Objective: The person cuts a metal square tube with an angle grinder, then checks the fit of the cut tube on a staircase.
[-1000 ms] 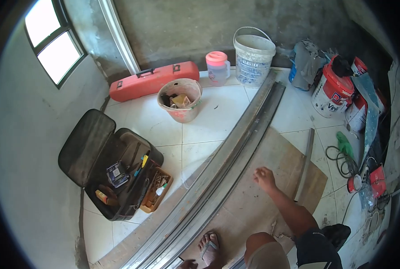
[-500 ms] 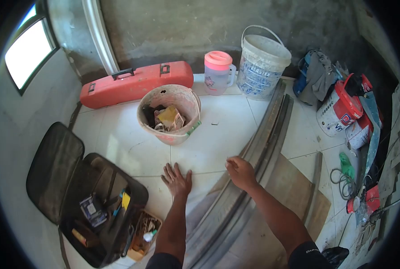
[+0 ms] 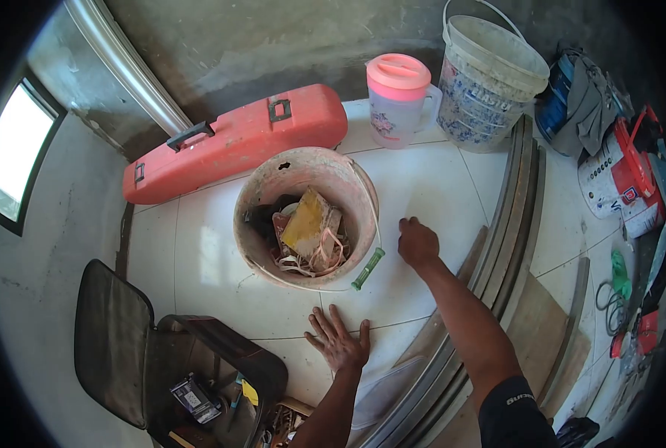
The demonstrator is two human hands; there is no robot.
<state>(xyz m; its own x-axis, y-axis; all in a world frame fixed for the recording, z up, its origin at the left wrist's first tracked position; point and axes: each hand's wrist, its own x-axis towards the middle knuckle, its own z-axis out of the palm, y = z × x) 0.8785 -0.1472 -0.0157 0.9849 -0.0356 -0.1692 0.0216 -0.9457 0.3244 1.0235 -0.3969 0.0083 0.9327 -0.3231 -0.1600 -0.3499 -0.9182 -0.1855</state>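
My left hand (image 3: 338, 340) lies flat on the white tiled floor with its fingers spread, in front of a dirty bucket (image 3: 252, 252). Low over the tiles to the right of that bucket, my right hand (image 3: 419, 243) has its fingers closed. Whatever they pinch, if anything, is hidden. A yellow block-like piece (image 3: 305, 222), strings and other scraps fill part of the bucket. Its wire handle, with a green grip (image 3: 368, 269), hangs down on the side between both hands. Long grey strips (image 3: 490, 280) run under my right forearm.
An open black case (image 3: 113, 336) with small items stands at lower left. Along the wall are a red case (image 3: 236, 142), a pink-lidded pitcher (image 3: 398, 104) and a tall white bucket (image 3: 486, 89). Paint pails (image 3: 609, 175) and green plastic (image 3: 620, 275) lie at right.
My right hand has moved forward from over the strips to the tiles beside the bucket. The small piece seen there earlier is out of sight. My left hand stays flat; the view has shifted closer.
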